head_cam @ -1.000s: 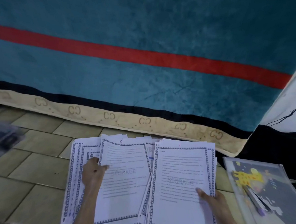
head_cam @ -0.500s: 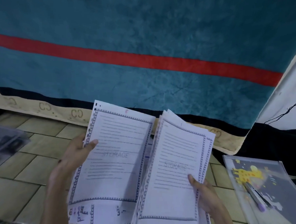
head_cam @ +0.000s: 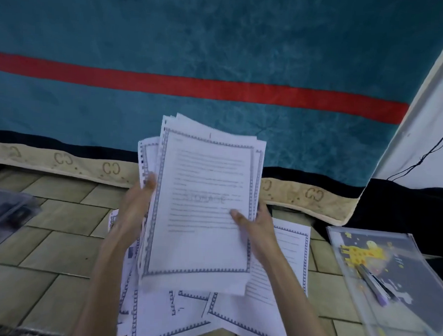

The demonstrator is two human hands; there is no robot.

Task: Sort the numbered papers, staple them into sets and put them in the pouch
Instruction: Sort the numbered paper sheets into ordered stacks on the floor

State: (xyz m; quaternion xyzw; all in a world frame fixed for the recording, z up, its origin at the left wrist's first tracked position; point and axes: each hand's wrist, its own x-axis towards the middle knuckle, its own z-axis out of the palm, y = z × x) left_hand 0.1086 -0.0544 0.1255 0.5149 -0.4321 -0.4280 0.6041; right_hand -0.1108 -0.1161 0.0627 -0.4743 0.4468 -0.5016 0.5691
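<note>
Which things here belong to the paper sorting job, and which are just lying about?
For the job:
held stack of papers in both hands
loose papers on the floor
pouch

Lying about:
teal blanket
black cable
blurred clear packet

Paper stack (head_cam: 203,205) in left hand (head_cam: 136,207) and right hand (head_cam: 256,226), above loose sheets (head_cam: 281,273).

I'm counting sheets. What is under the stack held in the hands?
Under the held stack, more bordered sheets lie spread on the tiled floor. Their middles are covered by the stack, so the count cannot be told.
</note>
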